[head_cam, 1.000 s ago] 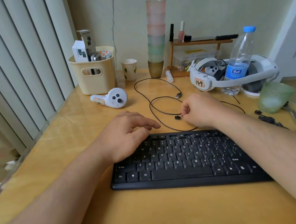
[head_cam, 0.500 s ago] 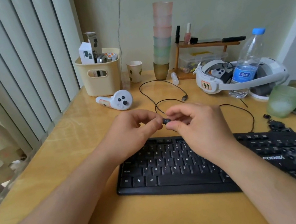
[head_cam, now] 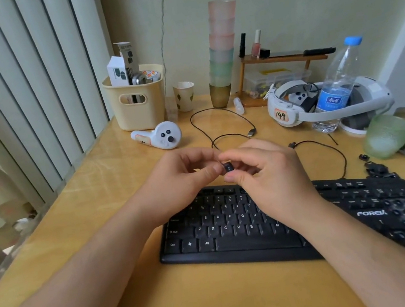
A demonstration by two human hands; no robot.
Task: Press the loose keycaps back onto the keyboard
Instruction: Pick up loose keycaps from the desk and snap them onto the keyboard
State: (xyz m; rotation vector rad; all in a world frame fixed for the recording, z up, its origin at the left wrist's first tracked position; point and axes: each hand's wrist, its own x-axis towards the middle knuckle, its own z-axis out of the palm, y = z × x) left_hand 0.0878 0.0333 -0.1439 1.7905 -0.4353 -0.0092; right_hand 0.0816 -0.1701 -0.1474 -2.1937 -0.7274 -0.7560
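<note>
Between both hands [head_cam: 226, 176], pinched: one keycap [head_cam: 228, 167].

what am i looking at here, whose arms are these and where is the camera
There is no machine here: these are a person's two bare arms, filmed by a wide-angle camera worn on that person's head, looking forward and down. That is why the arms reach in from the bottom edge.

The left hand and right hand meet above a black keyboard on a wooden desk. Together their fingers pinch one small black keycap, which is to be pressed back onto the keyboard. More loose keycaps lie to the right, beside a green cup.

Further back lie a white controller, a headset, a water bottle and a beige basket.
</note>
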